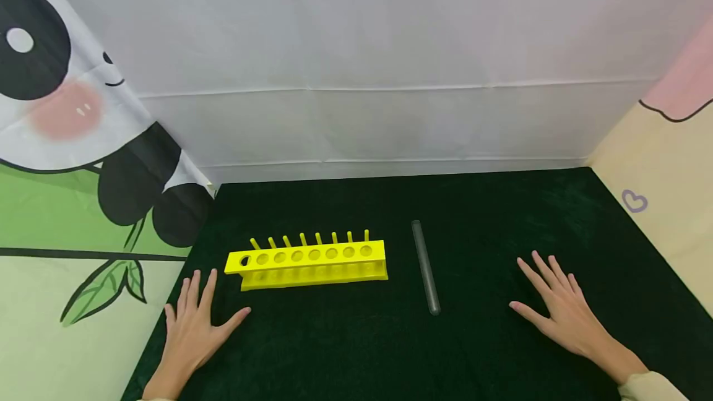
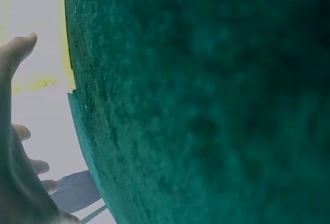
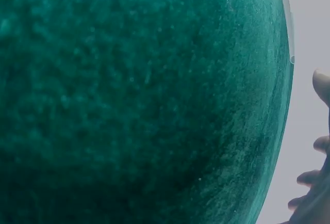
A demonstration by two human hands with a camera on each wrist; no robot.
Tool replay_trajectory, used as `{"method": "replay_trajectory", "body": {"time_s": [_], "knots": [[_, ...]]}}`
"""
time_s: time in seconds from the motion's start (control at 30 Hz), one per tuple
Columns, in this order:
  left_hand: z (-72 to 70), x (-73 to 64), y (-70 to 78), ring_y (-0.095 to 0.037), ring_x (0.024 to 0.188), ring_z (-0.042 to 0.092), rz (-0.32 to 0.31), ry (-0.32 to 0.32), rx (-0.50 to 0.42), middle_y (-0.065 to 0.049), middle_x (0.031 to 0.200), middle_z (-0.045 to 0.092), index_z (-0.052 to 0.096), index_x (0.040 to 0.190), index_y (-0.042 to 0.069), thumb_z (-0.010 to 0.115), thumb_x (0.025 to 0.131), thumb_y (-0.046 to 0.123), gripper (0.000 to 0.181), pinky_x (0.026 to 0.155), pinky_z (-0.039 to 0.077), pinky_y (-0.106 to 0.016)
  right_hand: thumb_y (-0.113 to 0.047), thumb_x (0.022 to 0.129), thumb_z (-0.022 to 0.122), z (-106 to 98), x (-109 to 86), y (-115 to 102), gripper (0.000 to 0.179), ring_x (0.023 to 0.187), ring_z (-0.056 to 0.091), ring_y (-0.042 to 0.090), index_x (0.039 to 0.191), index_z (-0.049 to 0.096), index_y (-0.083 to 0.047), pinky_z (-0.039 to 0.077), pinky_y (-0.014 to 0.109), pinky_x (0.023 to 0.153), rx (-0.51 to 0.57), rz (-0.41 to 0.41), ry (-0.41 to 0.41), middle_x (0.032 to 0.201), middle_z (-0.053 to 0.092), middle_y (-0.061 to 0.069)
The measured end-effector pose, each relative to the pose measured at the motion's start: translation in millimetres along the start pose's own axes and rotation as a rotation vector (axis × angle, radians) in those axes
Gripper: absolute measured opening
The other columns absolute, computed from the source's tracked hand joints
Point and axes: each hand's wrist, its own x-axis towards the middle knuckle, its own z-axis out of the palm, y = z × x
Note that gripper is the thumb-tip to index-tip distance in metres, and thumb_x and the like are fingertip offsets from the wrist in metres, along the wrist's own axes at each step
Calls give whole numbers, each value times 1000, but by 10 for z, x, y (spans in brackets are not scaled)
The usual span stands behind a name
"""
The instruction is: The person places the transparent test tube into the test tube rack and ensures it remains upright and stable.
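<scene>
A yellow test tube rack stands left of the middle of the dark green cloth, with a row of round holes on top and several pegs along its back. To its right, apart from it, lies a clear test tube, pointing away from me. My left hand is spread at the rack's near left corner and holds nothing. Well to the right of the tube, my right hand is spread with its fingers straight, also holding nothing. In the right wrist view, the test tube shows at the cloth's edge.
The green cloth covers the table. A white sheet hangs behind it. On the left is a cloth printed with a panda, and on the right a cream and pink cloth.
</scene>
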Motion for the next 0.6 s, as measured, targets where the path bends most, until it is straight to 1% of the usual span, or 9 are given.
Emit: {"method": "replay_trajectory", "body": {"time_s": [0.13, 0.23, 0.33, 0.4, 0.53, 0.6], "knots": [[-13, -15, -6, -48, 137, 4, -18, -10, -40, -24, 154, 5, 9, 153, 14, 61, 78, 66, 105, 97, 2, -74, -36, 89, 65, -19, -10, -13, 79, 140, 2, 44, 152, 19, -21, -2, 68, 102, 13, 9, 5, 157, 8, 15], [-15, -10, -18, -49, 137, 5, -27, -19, -67, -25, 154, 6, 8, 153, 14, 62, 78, 65, 105, 98, 4, -73, -35, 88, 66, -31, -23, -24, 79, 140, 3, 44, 152, 21, -20, 1, 69, 102, 27, 12, 17, 157, 10, 15], [-26, 13, -34, -50, 136, 8, -36, -30, -88, -26, 153, 8, 7, 153, 14, 62, 79, 64, 105, 97, 9, -73, -33, 87, 68, -52, -24, -49, 80, 140, 6, 45, 151, 22, -21, 8, 71, 99, 64, 21, 29, 156, 13, 16], [-41, 27, -41, -51, 135, 10, -56, -44, -109, -25, 153, 8, 6, 153, 14, 62, 79, 63, 104, 95, 14, -74, -32, 87, 69, -72, -25, -76, 80, 139, 7, 45, 151, 22, -23, 13, 73, 96, 101, 39, 32, 155, 15, 16], [-79, 49, -37, -50, 134, 13, -112, -88, -193, -23, 154, 7, 3, 153, 16, 62, 81, 62, 103, 91, 20, -74, -31, 87, 68, -116, -20, -138, 79, 138, 13, 44, 151, 22, -28, 22, 73, 90, 160, 75, 29, 154, 18, 14], [-89, 62, -32, -49, 135, 15, -132, -93, -259, -23, 155, 7, 2, 153, 16, 63, 82, 58, 103, 93, 22, -72, -29, 87, 69, -130, -15, -164, 78, 136, 19, 44, 150, 23, -29, 26, 71, 88, 170, 76, 37, 153, 21, 14]]}}
